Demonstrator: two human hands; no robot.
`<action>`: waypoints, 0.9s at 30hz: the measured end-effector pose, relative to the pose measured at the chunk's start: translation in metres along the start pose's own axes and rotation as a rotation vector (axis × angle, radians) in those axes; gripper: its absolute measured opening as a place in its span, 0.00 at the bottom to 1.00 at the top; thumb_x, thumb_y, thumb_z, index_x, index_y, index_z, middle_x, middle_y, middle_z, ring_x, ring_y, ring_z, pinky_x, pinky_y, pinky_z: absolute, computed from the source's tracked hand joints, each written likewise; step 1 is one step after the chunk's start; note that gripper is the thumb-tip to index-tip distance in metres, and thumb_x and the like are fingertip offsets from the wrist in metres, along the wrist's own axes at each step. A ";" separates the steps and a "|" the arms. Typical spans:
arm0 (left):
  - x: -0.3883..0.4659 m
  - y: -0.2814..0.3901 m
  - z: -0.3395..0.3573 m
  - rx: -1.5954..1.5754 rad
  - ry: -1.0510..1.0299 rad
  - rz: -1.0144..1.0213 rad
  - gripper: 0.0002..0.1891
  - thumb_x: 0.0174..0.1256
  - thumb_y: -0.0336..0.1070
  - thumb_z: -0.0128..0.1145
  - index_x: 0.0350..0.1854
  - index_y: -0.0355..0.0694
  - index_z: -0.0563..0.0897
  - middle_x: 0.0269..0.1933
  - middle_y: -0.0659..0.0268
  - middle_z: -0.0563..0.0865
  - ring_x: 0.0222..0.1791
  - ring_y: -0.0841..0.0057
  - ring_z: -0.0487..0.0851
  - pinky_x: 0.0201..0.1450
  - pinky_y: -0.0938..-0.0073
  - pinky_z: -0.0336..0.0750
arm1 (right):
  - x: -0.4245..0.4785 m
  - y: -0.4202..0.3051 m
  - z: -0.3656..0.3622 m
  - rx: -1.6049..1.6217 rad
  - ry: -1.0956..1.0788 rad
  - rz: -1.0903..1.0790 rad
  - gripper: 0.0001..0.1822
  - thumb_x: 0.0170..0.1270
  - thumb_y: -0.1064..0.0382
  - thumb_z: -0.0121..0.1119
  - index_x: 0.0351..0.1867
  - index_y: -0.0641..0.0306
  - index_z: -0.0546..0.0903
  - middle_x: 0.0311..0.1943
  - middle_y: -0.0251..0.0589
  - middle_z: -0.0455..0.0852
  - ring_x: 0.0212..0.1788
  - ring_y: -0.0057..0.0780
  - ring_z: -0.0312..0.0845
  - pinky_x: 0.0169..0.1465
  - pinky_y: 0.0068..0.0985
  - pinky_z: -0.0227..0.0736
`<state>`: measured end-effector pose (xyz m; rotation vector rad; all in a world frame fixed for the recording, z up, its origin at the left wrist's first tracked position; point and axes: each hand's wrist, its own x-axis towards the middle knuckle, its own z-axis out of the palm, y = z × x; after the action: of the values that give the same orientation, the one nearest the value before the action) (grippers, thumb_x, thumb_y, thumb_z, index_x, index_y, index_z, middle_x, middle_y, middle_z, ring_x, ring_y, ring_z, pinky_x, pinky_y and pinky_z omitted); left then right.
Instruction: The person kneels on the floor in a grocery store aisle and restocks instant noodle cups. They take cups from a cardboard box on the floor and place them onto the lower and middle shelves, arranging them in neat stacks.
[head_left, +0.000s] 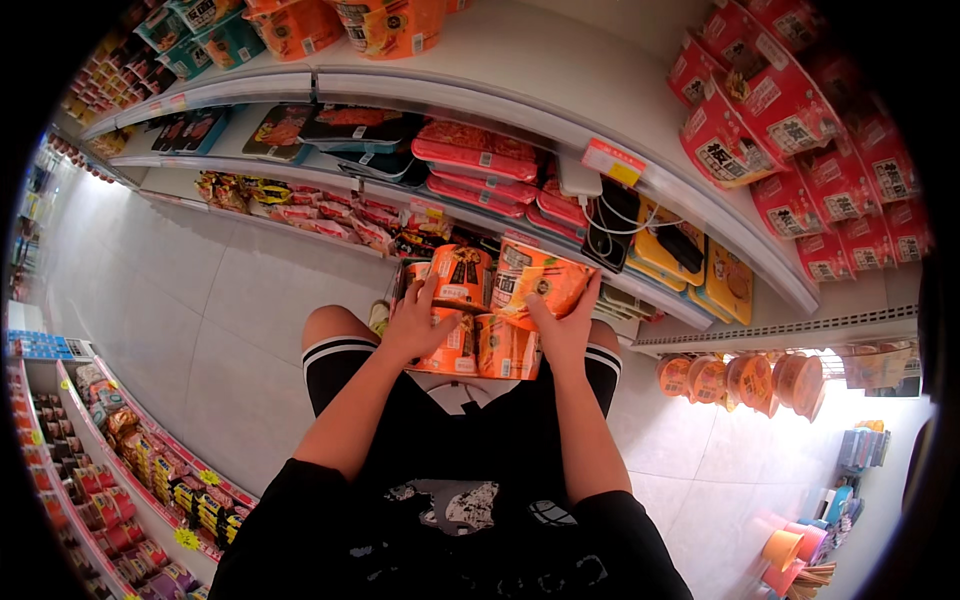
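Between my knees stand several orange instant noodle tubs in a box, its sides mostly hidden. My right hand (564, 322) grips an orange noodle tub (551, 289), thumb on the near side and fingers on its right side; it is raised and tilted above the others. My left hand (420, 322) lies with spread fingers on an upper orange tub (460, 274) at the left; whether it grips that tub I cannot tell. Nearer to me are two lower tubs, one at the left (454, 346) and one at the right (506, 349).
Ahead runs a shelf edge (480, 97) above red trays (480, 154) and snack packets (337, 214). A white power bank (577, 178) with cables lies by a price tag. Red noodle tubs (787, 135) are stacked at upper right. Round orange tubs (750, 382) hang at right.
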<state>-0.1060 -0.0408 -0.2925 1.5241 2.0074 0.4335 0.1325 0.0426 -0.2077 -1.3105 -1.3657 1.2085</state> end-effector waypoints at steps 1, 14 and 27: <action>0.001 -0.001 -0.003 -0.036 -0.016 -0.004 0.50 0.69 0.70 0.57 0.84 0.45 0.54 0.79 0.45 0.60 0.74 0.47 0.71 0.73 0.48 0.69 | -0.005 -0.008 -0.002 0.082 0.007 -0.013 0.63 0.60 0.61 0.76 0.84 0.67 0.39 0.73 0.56 0.67 0.69 0.38 0.73 0.68 0.32 0.73; -0.037 0.067 -0.069 -0.993 0.065 0.240 0.46 0.67 0.43 0.70 0.82 0.42 0.58 0.78 0.55 0.66 0.70 0.60 0.77 0.68 0.61 0.76 | -0.047 -0.026 -0.041 0.710 -0.284 0.140 0.58 0.56 0.38 0.78 0.79 0.62 0.59 0.70 0.41 0.75 0.70 0.35 0.75 0.70 0.36 0.75; -0.042 0.135 -0.172 -0.911 0.345 0.705 0.58 0.36 0.37 0.90 0.73 0.41 0.64 0.68 0.59 0.71 0.71 0.66 0.73 0.71 0.61 0.75 | 0.062 -0.157 -0.070 -0.190 -0.377 -0.759 0.43 0.63 0.48 0.68 0.75 0.65 0.66 0.73 0.56 0.71 0.75 0.52 0.66 0.76 0.41 0.62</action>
<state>-0.1017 -0.0260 -0.0708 1.5088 1.0782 1.7048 0.1729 0.1132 -0.0440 -0.5672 -2.0389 0.8170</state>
